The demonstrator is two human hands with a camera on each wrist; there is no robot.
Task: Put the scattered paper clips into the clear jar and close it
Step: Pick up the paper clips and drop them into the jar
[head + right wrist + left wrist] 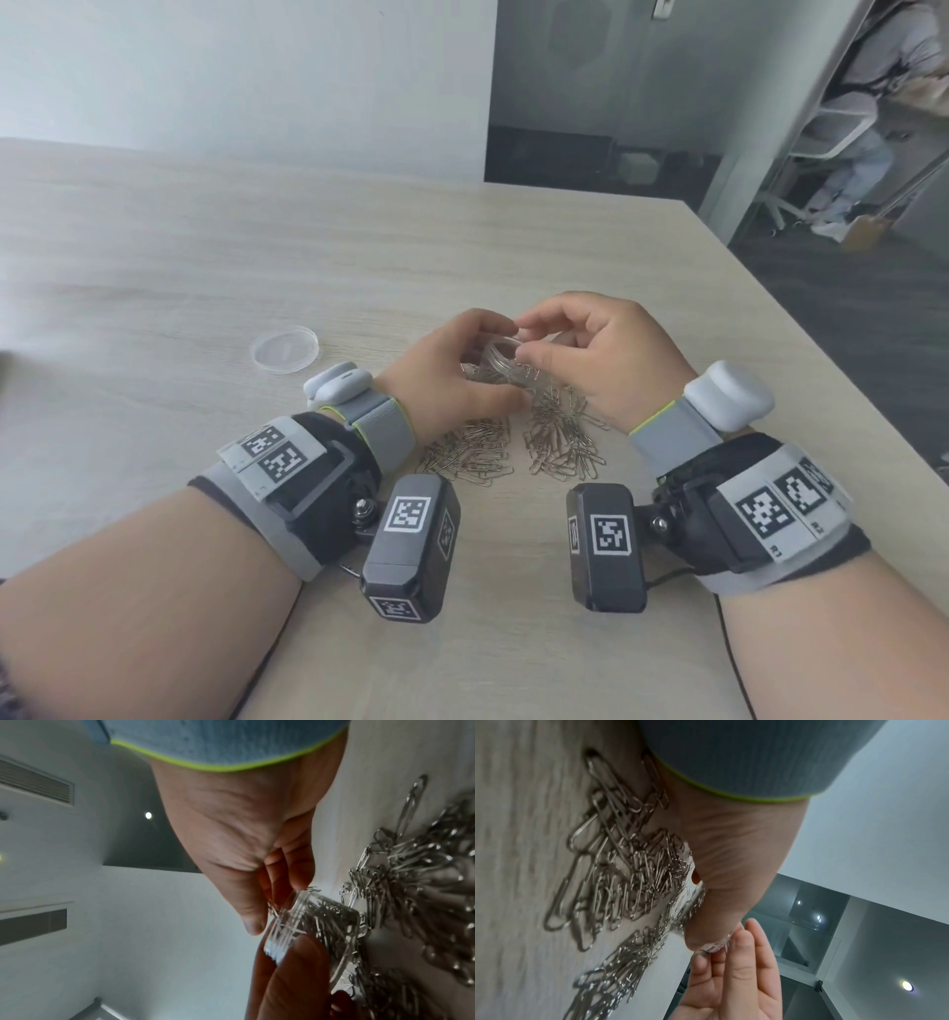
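Observation:
My left hand (480, 362) grips the small clear jar (500, 360) and tilts it just above the table, its open mouth toward my right hand. The right wrist view shows the jar (326, 921) partly filled with silver clips. My right hand (529, 342) pinches a few clips at the jar's rim, thumb against curled fingers. Loose paper clips (472, 455) lie in two heaps on the table below both hands, the second heap (562, 442) under the right wrist. The clear round lid (284, 349) lies flat to the left, apart from the jar.
The pale wooden table (205, 257) stretches far to the left and back; its right edge (801, 329) runs close beside my right arm. A person sits on a white chair (842, 128) beyond a glass wall at the far right.

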